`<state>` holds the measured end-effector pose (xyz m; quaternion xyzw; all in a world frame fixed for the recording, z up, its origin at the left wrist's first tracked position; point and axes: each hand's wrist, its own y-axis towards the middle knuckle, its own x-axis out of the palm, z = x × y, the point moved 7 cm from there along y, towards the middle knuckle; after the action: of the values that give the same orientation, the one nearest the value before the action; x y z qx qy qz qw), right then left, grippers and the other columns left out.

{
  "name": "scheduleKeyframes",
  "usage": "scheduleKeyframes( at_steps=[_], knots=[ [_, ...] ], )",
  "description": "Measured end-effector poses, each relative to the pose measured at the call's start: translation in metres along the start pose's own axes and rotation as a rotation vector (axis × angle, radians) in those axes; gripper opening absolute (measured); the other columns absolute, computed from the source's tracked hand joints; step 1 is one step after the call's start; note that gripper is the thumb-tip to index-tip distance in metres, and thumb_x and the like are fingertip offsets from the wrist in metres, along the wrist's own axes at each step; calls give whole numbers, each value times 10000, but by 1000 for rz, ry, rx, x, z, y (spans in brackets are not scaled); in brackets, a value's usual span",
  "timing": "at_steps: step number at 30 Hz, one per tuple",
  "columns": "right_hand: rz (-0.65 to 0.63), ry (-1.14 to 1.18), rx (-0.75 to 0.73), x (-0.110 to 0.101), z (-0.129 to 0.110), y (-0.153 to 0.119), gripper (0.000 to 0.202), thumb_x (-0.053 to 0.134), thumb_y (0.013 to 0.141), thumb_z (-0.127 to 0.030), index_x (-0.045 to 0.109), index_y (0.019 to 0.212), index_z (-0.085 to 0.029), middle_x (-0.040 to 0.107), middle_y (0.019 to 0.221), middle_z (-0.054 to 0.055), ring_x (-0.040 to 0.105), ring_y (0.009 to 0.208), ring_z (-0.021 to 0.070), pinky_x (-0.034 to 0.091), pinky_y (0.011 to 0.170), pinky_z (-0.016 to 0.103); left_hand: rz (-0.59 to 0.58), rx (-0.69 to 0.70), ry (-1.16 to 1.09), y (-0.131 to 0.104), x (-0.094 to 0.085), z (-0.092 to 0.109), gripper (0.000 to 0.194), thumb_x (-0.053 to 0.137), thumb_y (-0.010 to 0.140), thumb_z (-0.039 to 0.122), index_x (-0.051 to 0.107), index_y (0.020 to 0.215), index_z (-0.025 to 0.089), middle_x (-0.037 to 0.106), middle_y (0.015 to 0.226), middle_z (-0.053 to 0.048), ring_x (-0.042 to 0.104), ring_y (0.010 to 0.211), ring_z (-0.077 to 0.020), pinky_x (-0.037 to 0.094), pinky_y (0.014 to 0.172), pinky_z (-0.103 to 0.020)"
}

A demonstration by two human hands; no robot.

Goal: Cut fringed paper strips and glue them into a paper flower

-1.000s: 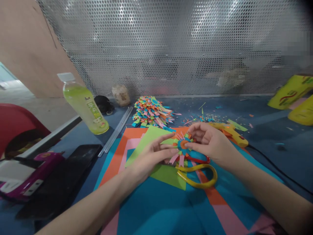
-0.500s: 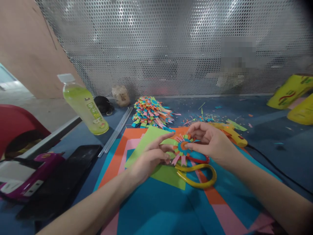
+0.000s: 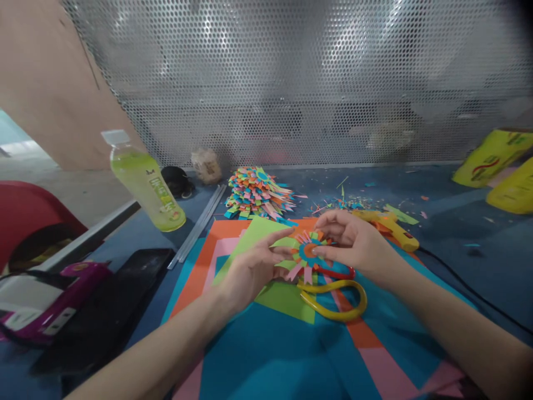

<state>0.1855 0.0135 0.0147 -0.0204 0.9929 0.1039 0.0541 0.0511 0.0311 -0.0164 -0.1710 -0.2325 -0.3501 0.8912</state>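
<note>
My right hand (image 3: 358, 241) pinches a small paper rosette (image 3: 308, 253) between thumb and fingers. The rosette has an orange centre, a blue ring and fringed strips in orange, green and pink, with pink tails pointing down. My left hand (image 3: 250, 272) is at the rosette's left side, its fingers stretched and apart; some fingertips are hidden, so contact is unclear. Below the rosette lie scissors with a yellow handle loop (image 3: 337, 316) and a red one. They rest on a light green sheet (image 3: 287, 308) over stacked blue, orange and pink paper (image 3: 266, 355).
Behind the sheets sits a heap of similar rosettes (image 3: 260, 191). A yellow glue gun (image 3: 400, 233) with a black cord lies right, near paper scraps. To the left are clear sticks (image 3: 197, 228), a drink bottle (image 3: 145, 189), a black phone (image 3: 112, 300) and a purple-white power strip (image 3: 58, 303).
The rosette and my right hand have shifted slightly left. My left hand's fingers have straightened a little beside the rosette. The view has moved slightly.
</note>
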Motion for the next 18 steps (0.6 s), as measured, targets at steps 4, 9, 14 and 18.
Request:
scheduleKeyframes(
  at_steps=[4,9,14,18],
  knots=[
    [0,6,-6,1,2,1,311,711,597,-218,485,810,-204,590,785,-8,616,773,143,520,690,276,22,-6,30,-2,2,0,623,588,569,126,473,1182,125,604,750,-18,544,648,-155,367,635,-303],
    [-4,-39,-30,1,4,2,295,695,628,-223,482,831,-208,601,810,5,618,781,152,514,704,293,57,-15,38,-3,2,1,550,642,528,136,538,1068,145,615,744,-3,548,647,-141,395,607,-284],
    [13,-138,-104,0,4,1,284,680,664,-237,472,856,-207,592,802,12,615,764,159,501,717,314,97,41,214,-2,2,3,651,696,598,175,458,1203,153,633,728,7,542,585,-111,380,570,-250],
    [-21,-167,-106,1,9,0,332,664,712,-266,478,982,-218,620,826,20,629,745,166,512,683,317,149,89,384,-1,1,6,630,702,672,211,423,1231,130,590,565,50,498,480,-75,345,516,-212]
  ],
)
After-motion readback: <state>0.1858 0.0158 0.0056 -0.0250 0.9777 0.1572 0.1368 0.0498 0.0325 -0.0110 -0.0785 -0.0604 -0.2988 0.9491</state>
